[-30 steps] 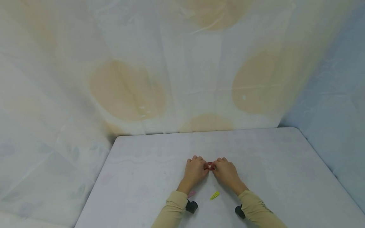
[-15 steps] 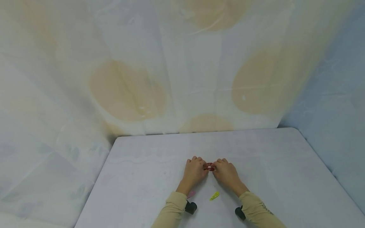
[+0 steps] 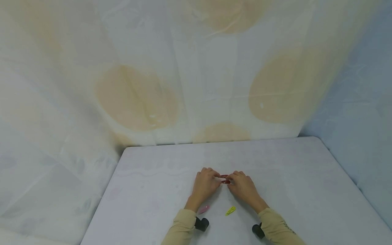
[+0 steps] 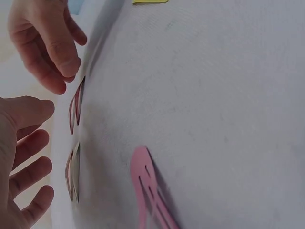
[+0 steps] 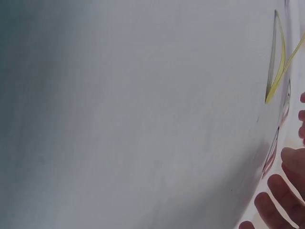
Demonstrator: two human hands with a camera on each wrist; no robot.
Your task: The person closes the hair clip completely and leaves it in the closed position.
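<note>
Left hand (image 3: 206, 185) resting on the table (image 3: 306, 190), fingers loosely spread, holding nothing, tips just beside two red hair clips (image 3: 225, 179) lying flat, one behind the other. Right hand (image 3: 243, 187) on the clips' other side, fingers relaxed, gripping nothing. Nearer the wrists: pink clip (image 3: 203, 209), then yellow clip (image 3: 230, 210).

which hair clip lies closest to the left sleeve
The pink clip, right beside the left sleeve. The yellow clip lies between the arms, and the two red clips are up by the fingertips.
</note>
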